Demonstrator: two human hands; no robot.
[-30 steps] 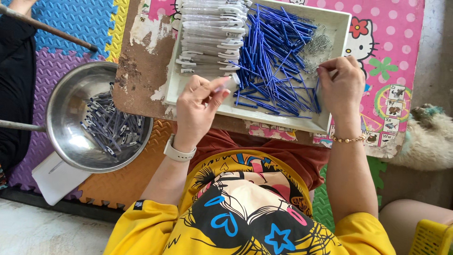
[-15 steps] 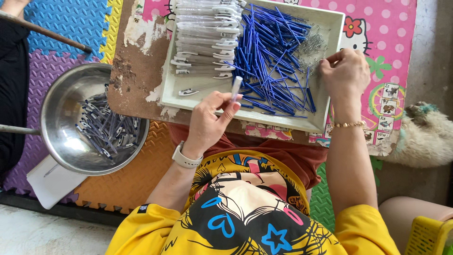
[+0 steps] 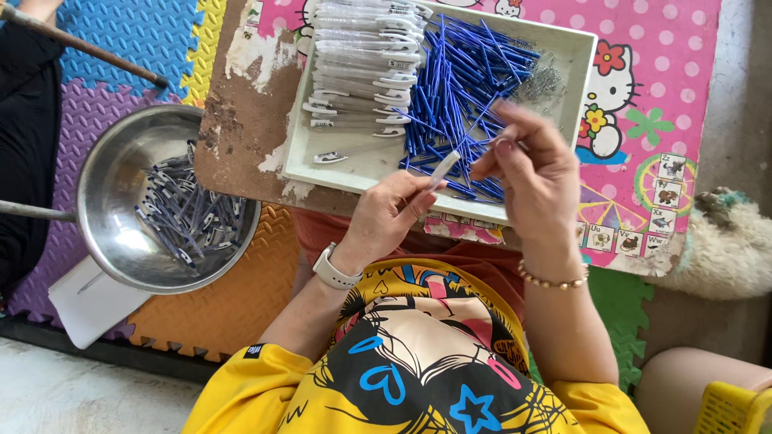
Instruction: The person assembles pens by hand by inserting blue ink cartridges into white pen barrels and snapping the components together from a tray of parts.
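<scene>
A small white label [image 3: 255, 350] with dark print sits on the yellow sleeve [image 3: 241, 386].

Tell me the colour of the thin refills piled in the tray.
Blue. The refills lie heaped in the right part of the white tray, clearest in the head view.

Looks like piecework done at home, on the floor. Colourful foam puzzle mats [image 3: 121, 48] cover the ground left of the grip, a kids' cartoon table [image 3: 643, 96] carries the tray [image 3: 583, 56], and a kitchen steel bowl [image 3: 104, 185] serves as the parts bin.
</scene>
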